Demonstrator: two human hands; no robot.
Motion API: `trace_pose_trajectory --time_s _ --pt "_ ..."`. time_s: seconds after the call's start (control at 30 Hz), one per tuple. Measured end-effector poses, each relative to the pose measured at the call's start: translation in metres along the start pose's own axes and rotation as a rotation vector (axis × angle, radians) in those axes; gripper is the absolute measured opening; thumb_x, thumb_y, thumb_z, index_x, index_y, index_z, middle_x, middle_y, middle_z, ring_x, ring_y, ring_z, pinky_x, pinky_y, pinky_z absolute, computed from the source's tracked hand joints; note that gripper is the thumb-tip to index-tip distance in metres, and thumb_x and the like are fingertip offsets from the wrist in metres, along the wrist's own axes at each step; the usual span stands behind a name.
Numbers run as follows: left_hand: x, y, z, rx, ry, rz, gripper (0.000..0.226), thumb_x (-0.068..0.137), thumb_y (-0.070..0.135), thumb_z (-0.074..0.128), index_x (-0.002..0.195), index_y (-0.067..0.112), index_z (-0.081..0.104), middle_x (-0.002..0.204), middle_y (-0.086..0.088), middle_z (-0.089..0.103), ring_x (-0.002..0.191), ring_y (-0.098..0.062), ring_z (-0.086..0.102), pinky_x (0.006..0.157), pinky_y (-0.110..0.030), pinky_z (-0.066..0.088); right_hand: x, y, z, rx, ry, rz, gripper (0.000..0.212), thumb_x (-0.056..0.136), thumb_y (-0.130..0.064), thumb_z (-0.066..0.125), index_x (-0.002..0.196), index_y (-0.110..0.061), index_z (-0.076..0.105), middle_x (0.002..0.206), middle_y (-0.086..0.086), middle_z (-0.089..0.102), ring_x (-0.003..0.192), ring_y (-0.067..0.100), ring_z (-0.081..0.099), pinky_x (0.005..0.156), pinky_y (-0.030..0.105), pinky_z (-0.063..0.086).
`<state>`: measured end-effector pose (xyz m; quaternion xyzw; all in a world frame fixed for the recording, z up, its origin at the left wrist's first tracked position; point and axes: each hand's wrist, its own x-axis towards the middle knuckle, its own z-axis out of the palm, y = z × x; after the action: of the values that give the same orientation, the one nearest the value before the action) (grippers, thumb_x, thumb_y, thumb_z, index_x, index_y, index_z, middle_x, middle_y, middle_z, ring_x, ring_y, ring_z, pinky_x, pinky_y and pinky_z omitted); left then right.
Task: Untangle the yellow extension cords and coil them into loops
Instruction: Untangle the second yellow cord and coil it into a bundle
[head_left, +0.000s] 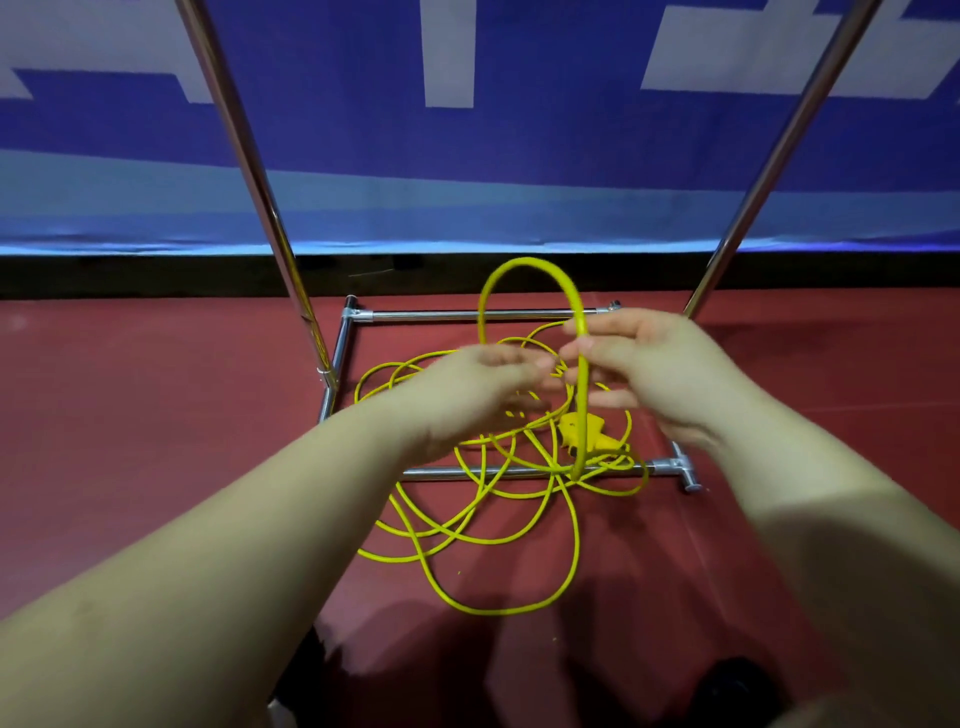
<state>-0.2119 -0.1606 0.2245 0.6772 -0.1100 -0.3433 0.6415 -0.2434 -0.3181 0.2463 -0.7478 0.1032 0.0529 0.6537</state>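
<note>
A yellow extension cord (498, 519) lies in a loose tangle of several loops on the red floor, across the low bars of a metal rack. Its yellow plug block (576, 428) rests in the middle of the pile. My right hand (649, 369) pinches one strand between thumb and fingers. That strand arches up in a tall loop (524, 267) and comes down toward my left hand (478, 395). The left hand is blurred, its fingers curled around the loop's other end. A second strand hangs straight down from the right hand into the pile.
A chrome rack frame (483, 314) stands on the floor, with a near crossbar (670, 465) under the cord and two slanted poles (249, 171) rising left and right. A blue and white banner (467, 130) hangs behind. The red floor (156, 415) spreads on both sides.
</note>
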Motion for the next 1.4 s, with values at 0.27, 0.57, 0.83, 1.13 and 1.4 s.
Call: trace_pose_trajectory --time_s 0.27,0.57,0.83,1.13,1.4 --pt "-0.001 -0.003 0.012 0.085 -0.064 0.112 0.019 0.097 0.003 0.041 0.09 0.014 0.055 0.082 -0.002 0.062 0.071 -0.008 0.062 0.07 -0.02 0.053 0.004 -0.008 -0.005 0.442 0.051 0.044 0.01 0.093 -0.015 0.05 0.1 -0.014 0.056 0.093 0.005 0.065 0.082 0.015 0.068 0.075 0.031 0.057" --pt "0.003 0.013 -0.014 -0.426 0.346 0.2 0.012 0.098 0.01 0.045 0.093 0.01 0.056 0.083 -0.004 0.066 0.065 -0.007 0.069 0.064 -0.022 0.057 -0.006 0.018 0.012 -0.334 -0.265 -0.029 0.023 0.081 -0.009 0.069 0.095 -0.023 0.056 0.093 -0.001 0.062 0.084 0.011 0.061 0.079 0.023 0.049" --pt "0.003 0.011 -0.011 -0.334 0.182 0.151 0.017 0.098 0.019 0.044 0.108 0.015 0.057 0.101 -0.004 0.068 0.086 -0.016 0.067 0.081 -0.03 0.053 -0.003 0.01 0.012 -0.166 -0.086 -0.107 0.013 0.085 -0.008 0.064 0.085 -0.019 0.057 0.072 -0.002 0.06 0.068 0.014 0.061 0.067 0.028 0.051" --pt "-0.001 0.0 0.006 0.263 -0.012 0.174 0.018 0.097 0.017 0.047 0.107 0.024 0.06 0.099 0.006 0.068 0.09 -0.004 0.058 0.087 -0.019 0.043 0.003 -0.013 -0.004 0.694 0.139 0.028 0.014 0.093 -0.009 0.05 0.081 -0.014 0.053 0.054 -0.005 0.062 0.055 0.005 0.065 0.054 0.025 0.057" --pt "0.003 0.008 0.001 -0.013 0.217 0.235 0.02 0.1 0.01 0.039 0.101 0.016 0.058 0.077 0.003 0.059 0.062 -0.004 0.055 0.06 -0.023 0.054 -0.002 0.006 0.001 0.083 -0.132 0.054 0.019 0.085 -0.02 0.061 0.102 -0.025 0.055 0.096 -0.007 0.069 0.093 0.007 0.063 0.087 0.029 0.047"
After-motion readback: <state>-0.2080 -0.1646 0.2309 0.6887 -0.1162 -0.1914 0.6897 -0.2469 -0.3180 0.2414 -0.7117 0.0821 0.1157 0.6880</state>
